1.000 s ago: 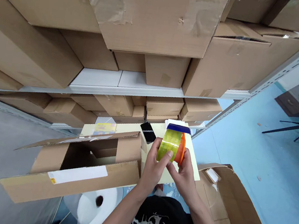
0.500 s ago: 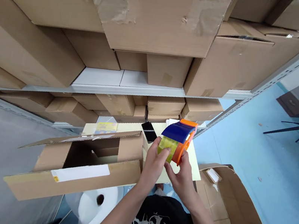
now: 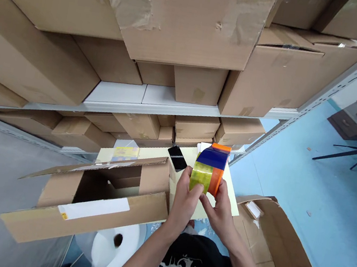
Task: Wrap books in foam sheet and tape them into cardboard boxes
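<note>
Between my two hands is a tape dispenser [image 3: 213, 158] with an orange frame, a dark blue flap and a roll of yellowish tape [image 3: 201, 175]. My left hand [image 3: 186, 198] is closed on the tape roll side, thumb pressed on the roll. My right hand [image 3: 221, 208] grips the orange side from below and the right. Left of my hands, an open cardboard box [image 3: 149, 208] lies on the pale table [image 3: 231, 198], its flaps spread and its inside dark. A black phone [image 3: 177, 158] rests on the table just beyond my left hand.
Shelves [image 3: 156, 105] stacked with cardboard boxes stand ahead. A yellow packet [image 3: 126, 153] lies behind the open box. To the right, a large open carton [image 3: 282, 249] sits on the blue floor [image 3: 281, 168]. Below left is a big white roll [image 3: 109, 246].
The tape dispenser has turned slightly in my hands, so more of the tape roll faces me. My hands keep their hold, and the view has shifted a little.
</note>
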A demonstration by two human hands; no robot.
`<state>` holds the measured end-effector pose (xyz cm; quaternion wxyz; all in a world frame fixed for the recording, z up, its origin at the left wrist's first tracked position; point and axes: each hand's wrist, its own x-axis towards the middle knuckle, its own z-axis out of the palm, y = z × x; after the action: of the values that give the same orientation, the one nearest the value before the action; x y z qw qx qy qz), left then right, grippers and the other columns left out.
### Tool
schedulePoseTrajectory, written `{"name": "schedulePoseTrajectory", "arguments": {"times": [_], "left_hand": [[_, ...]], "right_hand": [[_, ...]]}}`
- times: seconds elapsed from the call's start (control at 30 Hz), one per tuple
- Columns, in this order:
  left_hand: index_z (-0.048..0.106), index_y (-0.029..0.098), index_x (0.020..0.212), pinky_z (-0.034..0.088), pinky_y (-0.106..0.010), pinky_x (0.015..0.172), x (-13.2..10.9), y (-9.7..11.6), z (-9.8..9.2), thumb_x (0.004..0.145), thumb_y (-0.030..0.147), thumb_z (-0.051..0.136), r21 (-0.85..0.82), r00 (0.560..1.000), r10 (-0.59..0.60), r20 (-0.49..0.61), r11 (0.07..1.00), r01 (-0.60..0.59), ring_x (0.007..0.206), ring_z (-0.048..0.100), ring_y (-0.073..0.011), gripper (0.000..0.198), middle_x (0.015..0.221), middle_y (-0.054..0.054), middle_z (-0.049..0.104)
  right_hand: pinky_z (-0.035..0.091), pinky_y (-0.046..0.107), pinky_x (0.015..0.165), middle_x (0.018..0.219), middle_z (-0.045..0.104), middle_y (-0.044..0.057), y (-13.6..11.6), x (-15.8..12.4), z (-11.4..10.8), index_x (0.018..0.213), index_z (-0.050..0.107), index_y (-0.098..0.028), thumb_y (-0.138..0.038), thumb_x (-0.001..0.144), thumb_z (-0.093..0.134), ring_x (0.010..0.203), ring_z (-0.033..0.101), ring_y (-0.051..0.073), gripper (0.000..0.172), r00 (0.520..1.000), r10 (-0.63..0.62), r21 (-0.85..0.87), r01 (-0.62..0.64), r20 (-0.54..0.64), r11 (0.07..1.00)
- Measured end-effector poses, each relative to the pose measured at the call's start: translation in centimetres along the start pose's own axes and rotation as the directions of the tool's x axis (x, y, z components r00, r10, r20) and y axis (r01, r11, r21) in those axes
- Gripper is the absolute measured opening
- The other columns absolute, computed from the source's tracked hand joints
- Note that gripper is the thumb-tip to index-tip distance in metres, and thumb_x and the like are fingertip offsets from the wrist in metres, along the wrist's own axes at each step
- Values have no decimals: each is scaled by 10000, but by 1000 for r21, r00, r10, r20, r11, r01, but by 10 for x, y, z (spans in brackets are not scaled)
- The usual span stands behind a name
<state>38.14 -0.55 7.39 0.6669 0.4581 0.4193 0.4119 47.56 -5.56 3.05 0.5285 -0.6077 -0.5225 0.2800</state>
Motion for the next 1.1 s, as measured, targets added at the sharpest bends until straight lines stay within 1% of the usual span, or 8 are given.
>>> {"name": "schedulePoseTrajectory", "arguments": {"times": [0.07,0.17,0.3,0.5,0.73,0.83,1.0,1.1], "left_hand": [[491,201,866,396,-213,636,1,2,0,778,203,489,-18,1000,-15,17,1000,15,678,486,-111,89,761,35,513],[537,204,928,418,-222,678,4,4,0,820,321,517,-42,999,-48,21,998,49,742,533,-129,160,833,14,575],[537,197,907,416,-222,642,7,2,0,828,331,518,-44,999,-48,17,998,49,688,509,-119,157,775,20,545],[452,194,782,365,-224,601,7,-9,1,818,269,506,79,994,102,-26,992,-99,647,412,-108,99,730,31,430],[427,209,805,374,-243,660,3,-13,-3,852,262,460,213,968,250,-29,948,-238,709,416,-124,78,788,20,419],[424,212,814,374,-240,633,3,-8,-5,851,276,471,243,981,193,-20,953,-183,680,414,-121,87,772,25,423],[460,215,844,400,-257,649,6,8,-8,835,335,503,296,999,31,29,954,-38,707,490,-141,129,786,16,496],[511,214,900,411,-274,712,7,14,-7,832,345,481,336,1000,2,-30,942,8,834,526,-175,151,884,-18,550]], "right_hand": [[510,328,746,963,551,51,0,1,-2,1092,432,-237,-269,867,549,893,571,193,255,1000,-2,1,2,30,1000],[514,332,763,1022,559,64,0,2,-5,1146,419,-239,-260,859,565,911,582,197,322,996,-9,14,8,84,1000],[506,332,801,1049,558,55,-2,4,-8,1175,418,-254,-258,843,592,941,576,195,375,989,29,67,-39,146,997],[483,324,892,1090,554,38,-7,9,-3,1167,441,-280,-336,869,575,1026,561,181,331,981,117,350,-166,158,922],[516,283,801,959,598,2,-15,14,4,1065,510,-276,-380,808,661,895,586,157,316,973,205,595,-225,101,771],[508,282,809,976,590,3,-14,12,5,1076,520,-287,-352,819,658,920,581,158,298,976,183,597,-215,114,773],[481,305,873,1075,562,15,-8,9,4,1159,502,-322,-314,857,616,984,565,165,323,987,114,492,-154,111,857],[477,297,872,1069,557,16,-4,8,4,1166,503,-326,-295,857,616,984,559,165,331,992,75,433,-111,99,895]]}}
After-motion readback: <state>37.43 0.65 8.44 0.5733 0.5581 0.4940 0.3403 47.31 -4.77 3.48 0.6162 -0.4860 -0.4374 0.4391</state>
